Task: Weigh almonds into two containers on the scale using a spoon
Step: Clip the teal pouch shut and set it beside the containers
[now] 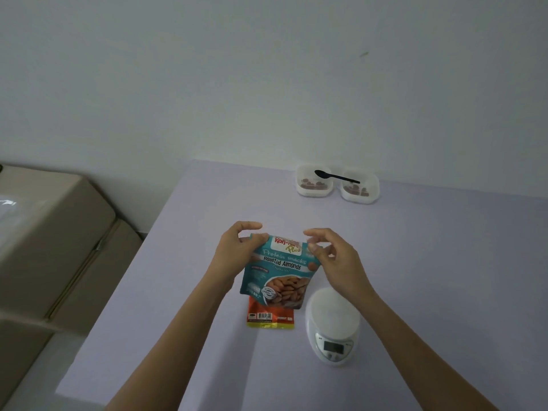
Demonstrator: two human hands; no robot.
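Almond pouch [278, 274] held up over the desk [444, 262], its lower edge near or on the top; cannot tell which. Long axis runs away from the person, with the mouth edge at the far end and spanning left to right between the hands. Left hand [237, 247] pinches the top left corner, thumb in front and fingers [252, 225] curled behind. Right hand [335, 256] pinches the top right corner between thumb and forefinger, other fingers loosely bent. Judged: the mouth seal is being worked, whether opening or closing cannot be told. Print reads "Protein snacks", "Roasted Almonds", "Plus" and a round "UNSALTED" seal; the red brand patch is partly covered and blurred. Orange packet [271, 317] lies flat under the pouch, barcode showing, text too small. Scale [332, 324] sits just beside it under the right forearm, so nearer the right hand; pan bare, display unreadable. Left container [314, 188] and right container [360, 194] stand well apart from the hands by the wall, side by side, each holding a few almonds. Black spoon [336, 176] bridges both rims, bowl over the left one. Cardboard boxes [53, 232] sit off to the left.
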